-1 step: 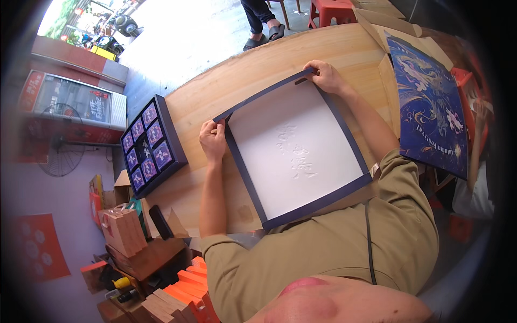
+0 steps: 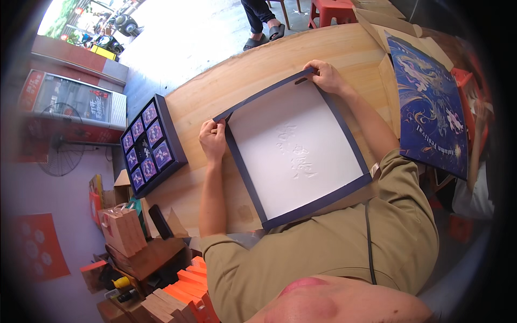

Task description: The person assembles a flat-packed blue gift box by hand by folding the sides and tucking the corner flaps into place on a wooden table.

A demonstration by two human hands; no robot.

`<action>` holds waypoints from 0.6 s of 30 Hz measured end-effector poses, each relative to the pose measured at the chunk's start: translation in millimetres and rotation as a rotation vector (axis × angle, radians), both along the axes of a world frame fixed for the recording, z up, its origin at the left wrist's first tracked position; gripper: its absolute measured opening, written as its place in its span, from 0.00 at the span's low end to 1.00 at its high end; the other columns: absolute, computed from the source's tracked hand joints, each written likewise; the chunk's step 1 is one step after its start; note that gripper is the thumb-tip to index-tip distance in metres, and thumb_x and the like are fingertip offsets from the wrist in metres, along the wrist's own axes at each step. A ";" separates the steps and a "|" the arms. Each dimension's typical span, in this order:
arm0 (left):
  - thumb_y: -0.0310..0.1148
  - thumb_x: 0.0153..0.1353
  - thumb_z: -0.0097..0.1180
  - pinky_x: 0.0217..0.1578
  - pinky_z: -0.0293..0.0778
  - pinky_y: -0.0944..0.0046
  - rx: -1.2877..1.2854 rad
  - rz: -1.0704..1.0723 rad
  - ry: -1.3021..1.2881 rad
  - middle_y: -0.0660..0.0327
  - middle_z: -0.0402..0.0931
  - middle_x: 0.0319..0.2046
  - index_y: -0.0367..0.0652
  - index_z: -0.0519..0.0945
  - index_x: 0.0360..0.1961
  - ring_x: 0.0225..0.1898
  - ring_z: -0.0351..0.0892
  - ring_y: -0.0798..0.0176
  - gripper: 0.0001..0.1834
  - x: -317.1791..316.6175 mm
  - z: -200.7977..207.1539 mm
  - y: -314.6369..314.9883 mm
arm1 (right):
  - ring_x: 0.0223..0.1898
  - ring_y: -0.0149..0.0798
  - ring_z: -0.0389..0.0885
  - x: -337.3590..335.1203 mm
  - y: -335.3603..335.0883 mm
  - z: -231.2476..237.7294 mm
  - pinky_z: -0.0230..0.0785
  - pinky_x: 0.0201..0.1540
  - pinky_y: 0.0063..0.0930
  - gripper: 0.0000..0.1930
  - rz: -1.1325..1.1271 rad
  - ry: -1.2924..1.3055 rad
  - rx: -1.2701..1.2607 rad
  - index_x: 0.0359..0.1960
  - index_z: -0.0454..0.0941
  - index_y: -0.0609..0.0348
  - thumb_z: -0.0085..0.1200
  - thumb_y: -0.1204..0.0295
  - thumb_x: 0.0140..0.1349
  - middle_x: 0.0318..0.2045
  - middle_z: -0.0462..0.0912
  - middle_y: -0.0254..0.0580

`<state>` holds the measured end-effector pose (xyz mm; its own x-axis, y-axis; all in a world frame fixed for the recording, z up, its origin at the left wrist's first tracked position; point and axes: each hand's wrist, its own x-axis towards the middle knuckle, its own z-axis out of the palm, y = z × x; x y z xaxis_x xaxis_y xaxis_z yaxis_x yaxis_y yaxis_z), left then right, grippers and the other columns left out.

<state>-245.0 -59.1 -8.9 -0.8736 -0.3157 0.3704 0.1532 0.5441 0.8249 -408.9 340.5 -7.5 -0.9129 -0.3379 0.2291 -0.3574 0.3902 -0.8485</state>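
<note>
A large shallow square box lid (image 2: 328,145), white inside with embossed marks and dark blue edges, lies tilted before me, its near edge against my shirt. My left hand (image 2: 213,141) is closed on its far left corner, the thumb by the dark edge. At the far right corner, my right hand (image 2: 326,78) pinches the edge beside a small oblong slot. To the left stands a dark blue box (image 2: 171,171) holding several square purple packs (image 2: 154,133) in compartments. Off to the right rests a dark blue printed panel (image 2: 431,107) with gold and white decoration.
The wooden table (image 2: 204,81) bears all this. An open carton (image 2: 386,81) sits by the panel. A dark flat object (image 2: 160,221) is at the table's left edge, near paper bags (image 2: 124,231) and orange stacked pieces (image 2: 191,282). Another person's feet (image 2: 264,37) and a red stool (image 2: 331,12) are beyond.
</note>
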 end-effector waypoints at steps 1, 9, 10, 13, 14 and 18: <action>0.26 0.65 0.66 0.31 0.77 0.67 -0.012 -0.014 -0.006 0.58 0.81 0.36 0.32 0.86 0.40 0.30 0.83 0.68 0.07 0.6 2.2 0.4 | 0.35 0.34 0.84 -0.5 0.0 -0.6 0.76 0.42 0.30 0.08 -0.001 0.002 0.008 0.43 0.83 0.60 0.62 0.75 0.63 0.33 0.86 0.40; 0.25 0.65 0.64 0.32 0.75 0.70 0.097 0.017 -0.074 0.59 0.80 0.37 0.32 0.85 0.41 0.30 0.83 0.69 0.07 3.8 0.1 3.5 | 0.35 0.38 0.83 3.0 -3.5 7.0 0.76 0.42 0.32 0.09 -0.009 0.009 0.021 0.44 0.82 0.59 0.62 0.74 0.63 0.33 0.86 0.41; 0.25 0.65 0.64 0.32 0.75 0.70 0.096 0.018 -0.046 0.59 0.80 0.37 0.32 0.85 0.40 0.31 0.82 0.70 0.07 3.8 -0.8 3.6 | 0.35 0.38 0.83 3.3 -3.4 7.3 0.76 0.42 0.33 0.09 -0.009 0.009 0.017 0.44 0.81 0.59 0.62 0.74 0.63 0.33 0.86 0.42; 0.24 0.66 0.61 0.33 0.75 0.69 0.000 -0.024 -0.043 0.60 0.80 0.38 0.33 0.85 0.40 0.31 0.82 0.70 0.05 3.4 1.5 -0.9 | 0.36 0.40 0.84 2.2 -3.3 5.3 0.76 0.43 0.34 0.09 -0.022 0.029 0.041 0.44 0.81 0.59 0.62 0.73 0.63 0.34 0.86 0.43; 0.23 0.66 0.60 0.33 0.75 0.69 -0.012 -0.032 -0.054 0.60 0.80 0.38 0.33 0.85 0.40 0.31 0.82 0.70 0.05 4.2 2.1 -1.5 | 0.36 0.41 0.84 2.3 -2.7 4.4 0.76 0.43 0.34 0.09 -0.023 0.029 0.048 0.44 0.81 0.59 0.62 0.73 0.63 0.34 0.86 0.44; 0.22 0.64 0.58 0.32 0.76 0.69 -0.032 -0.050 -0.065 0.59 0.80 0.37 0.32 0.85 0.37 0.30 0.82 0.69 0.05 4.6 7.4 -1.9 | 0.37 0.44 0.84 2.3 -2.0 4.1 0.76 0.44 0.35 0.09 -0.029 0.056 0.065 0.44 0.81 0.59 0.62 0.72 0.63 0.34 0.86 0.46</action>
<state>-240.4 -61.0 -1.5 -0.9104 -0.2603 0.3215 0.1272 0.5632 0.8165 -406.6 338.5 -3.4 -0.9089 -0.3275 0.2582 -0.3911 0.4547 -0.8001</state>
